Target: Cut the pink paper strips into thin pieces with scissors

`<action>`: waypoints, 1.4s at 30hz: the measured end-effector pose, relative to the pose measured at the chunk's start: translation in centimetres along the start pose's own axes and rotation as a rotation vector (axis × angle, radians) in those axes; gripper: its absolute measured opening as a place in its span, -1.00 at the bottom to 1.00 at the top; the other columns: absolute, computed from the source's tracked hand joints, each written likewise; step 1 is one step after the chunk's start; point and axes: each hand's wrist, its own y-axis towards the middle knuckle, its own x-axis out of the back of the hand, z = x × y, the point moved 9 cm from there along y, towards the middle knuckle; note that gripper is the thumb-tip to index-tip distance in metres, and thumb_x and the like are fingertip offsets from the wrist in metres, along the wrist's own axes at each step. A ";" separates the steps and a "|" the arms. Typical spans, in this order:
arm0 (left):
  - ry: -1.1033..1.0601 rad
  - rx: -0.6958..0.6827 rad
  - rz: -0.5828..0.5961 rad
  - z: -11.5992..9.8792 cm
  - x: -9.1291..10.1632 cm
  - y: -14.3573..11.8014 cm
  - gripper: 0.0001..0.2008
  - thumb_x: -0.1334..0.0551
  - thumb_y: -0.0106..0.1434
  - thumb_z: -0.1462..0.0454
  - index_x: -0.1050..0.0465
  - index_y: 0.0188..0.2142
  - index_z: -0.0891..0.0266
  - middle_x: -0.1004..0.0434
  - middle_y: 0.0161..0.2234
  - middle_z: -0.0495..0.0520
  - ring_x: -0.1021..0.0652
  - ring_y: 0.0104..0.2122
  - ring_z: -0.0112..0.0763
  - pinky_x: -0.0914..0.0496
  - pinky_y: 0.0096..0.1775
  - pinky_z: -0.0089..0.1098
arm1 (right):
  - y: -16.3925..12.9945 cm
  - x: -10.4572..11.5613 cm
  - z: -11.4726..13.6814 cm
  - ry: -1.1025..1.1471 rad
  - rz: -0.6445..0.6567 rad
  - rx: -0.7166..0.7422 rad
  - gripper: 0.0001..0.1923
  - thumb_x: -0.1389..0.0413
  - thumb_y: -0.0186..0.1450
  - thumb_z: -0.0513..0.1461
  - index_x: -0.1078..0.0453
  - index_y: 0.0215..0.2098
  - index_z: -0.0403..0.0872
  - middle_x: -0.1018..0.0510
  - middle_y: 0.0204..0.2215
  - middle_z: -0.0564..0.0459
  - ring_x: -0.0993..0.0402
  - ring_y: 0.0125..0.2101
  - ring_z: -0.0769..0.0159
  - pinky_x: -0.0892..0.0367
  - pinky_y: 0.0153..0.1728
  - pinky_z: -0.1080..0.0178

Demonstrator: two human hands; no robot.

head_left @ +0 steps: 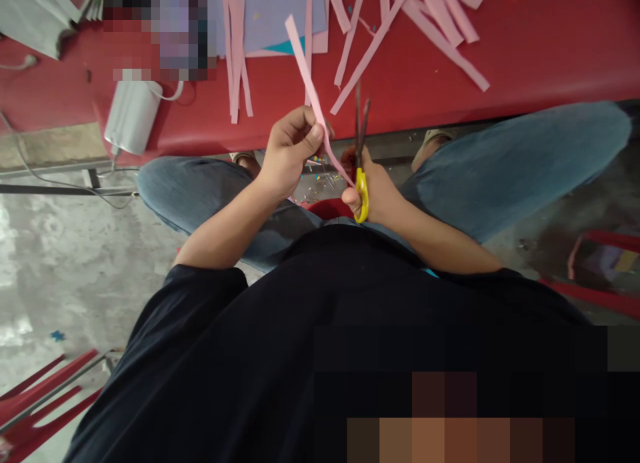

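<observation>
My left hand (291, 149) pinches a long pink paper strip (306, 69) between thumb and fingers; the strip runs up over the red table's edge and down toward my right hand. My right hand (376, 193) grips yellow-handled scissors (361, 146), blades pointing up and slightly apart, just right of the strip. Both hands hover above my lap, in front of the table edge.
The red table (540, 43) carries several cut pink strips (440, 29), a lilac sheet (270, 9) and a white cylinder (133, 116) at its left edge. My knees in jeans (500, 169) flank the hands. Paper scraps lie on the concrete floor (60, 263); red chairs stand at lower left and right.
</observation>
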 end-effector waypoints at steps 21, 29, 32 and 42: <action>0.185 -0.059 -0.121 -0.3 -0.8 -1.4 -0.48 -0.33 0.52 -0.18 -0.43 -0.32 0.18 -0.34 -0.46 -0.09 -0.50 -0.49 -0.52 -0.57 -0.27 -0.35 | -0.5 -1.7 1.6 -0.344 0.179 -0.058 0.29 0.50 0.28 0.63 -0.40 0.25 -0.16 -0.63 -0.32 -0.14 -0.61 -0.37 0.00 -0.41 -0.28 0.02; 0.178 0.006 -0.176 -0.2 -1.2 -2.0 -0.46 -0.32 0.51 -0.20 -0.43 -0.35 0.17 -0.30 -0.48 -0.08 -0.47 -0.49 -0.48 -0.51 -0.28 -0.35 | -0.6 -1.4 1.7 -0.222 0.117 -0.072 0.07 0.29 0.37 0.59 -0.46 0.14 -0.06 -0.57 -0.34 -0.07 -0.54 -0.37 0.07 -0.36 -0.26 0.07; 0.171 0.019 -0.190 -0.1 -1.3 -2.3 -0.45 -0.33 0.50 -0.21 -0.42 -0.36 0.17 -0.29 -0.49 -0.08 -0.42 -0.51 -0.50 -0.46 -0.31 -0.36 | -0.6 -1.3 1.8 -0.186 0.111 -0.071 -0.01 0.22 0.36 0.59 -0.45 0.08 0.00 -0.54 -0.37 -0.02 -0.52 -0.38 0.10 -0.36 -0.26 0.09; 0.141 0.050 -0.215 0.7 -0.9 -2.5 -0.46 -0.36 0.48 -0.19 -0.38 -0.37 0.16 -0.29 -0.47 -0.06 -0.43 -0.45 -0.45 -0.46 -0.27 -0.33 | -0.7 -1.3 1.6 -0.126 0.098 -0.120 -0.10 0.14 0.39 0.56 -0.44 -0.02 0.00 -0.57 -0.43 -0.03 -0.60 -0.39 0.08 -0.46 -0.32 0.07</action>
